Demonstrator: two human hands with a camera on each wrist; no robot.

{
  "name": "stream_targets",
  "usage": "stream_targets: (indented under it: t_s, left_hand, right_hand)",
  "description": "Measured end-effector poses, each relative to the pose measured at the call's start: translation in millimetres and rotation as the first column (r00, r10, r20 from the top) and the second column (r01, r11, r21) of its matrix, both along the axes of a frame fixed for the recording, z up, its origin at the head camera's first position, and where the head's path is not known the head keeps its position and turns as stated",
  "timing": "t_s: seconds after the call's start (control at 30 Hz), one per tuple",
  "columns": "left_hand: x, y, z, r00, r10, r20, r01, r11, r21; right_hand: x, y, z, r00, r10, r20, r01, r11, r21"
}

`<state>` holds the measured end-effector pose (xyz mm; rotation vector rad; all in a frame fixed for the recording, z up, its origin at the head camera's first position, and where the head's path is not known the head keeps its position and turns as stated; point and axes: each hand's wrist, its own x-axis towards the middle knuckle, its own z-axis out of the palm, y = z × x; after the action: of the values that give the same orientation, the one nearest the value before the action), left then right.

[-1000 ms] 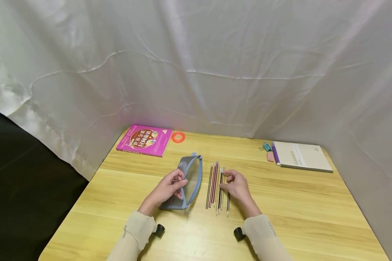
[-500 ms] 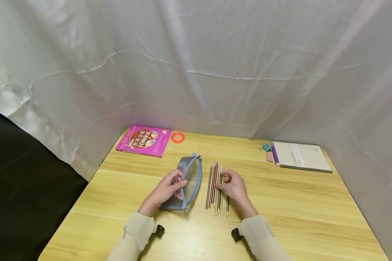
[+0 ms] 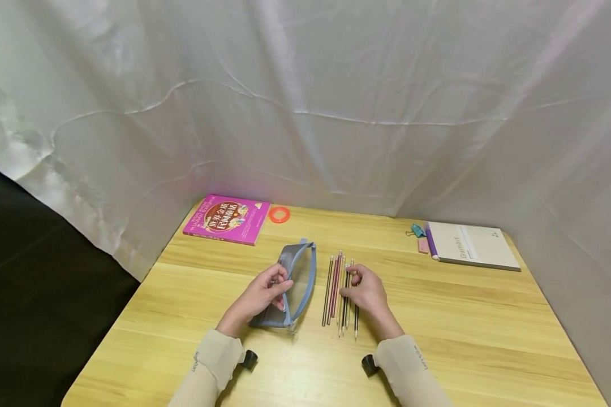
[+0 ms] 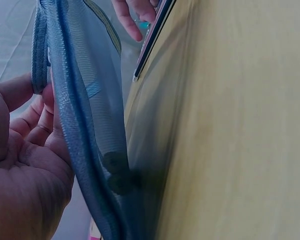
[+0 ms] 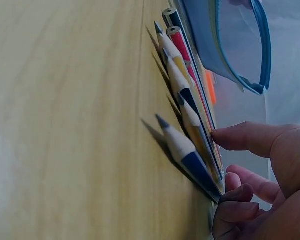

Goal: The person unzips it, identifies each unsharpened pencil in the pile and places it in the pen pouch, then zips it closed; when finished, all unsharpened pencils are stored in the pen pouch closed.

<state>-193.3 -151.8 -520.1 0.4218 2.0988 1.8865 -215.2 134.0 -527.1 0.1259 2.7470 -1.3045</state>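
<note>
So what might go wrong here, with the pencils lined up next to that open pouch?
The pencils lie loose side by side under the right hand, so gathering them could roll some away across the table. The left hand holds only one edge of the soft mesh pouch; its mouth might sag shut, and sharpened tips could snag the mesh.

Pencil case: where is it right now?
In the head view the pencil case lies mid-table, gripped at its edge by the left hand. The row of pencils lies just to its right, under the right hand.
</note>
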Motion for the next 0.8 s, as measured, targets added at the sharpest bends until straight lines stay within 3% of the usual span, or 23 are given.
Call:
stream_targets:
  t_s: [0.8]
  left_hand:
    - [-1.9,0.4,-1.6,1.000,-0.004,0.005,0.004,1.000,0.008]
  right_hand:
    - [-3.6,9.3,1.4,0.997,-0.038,0.064,0.046,0.990,-0.133]
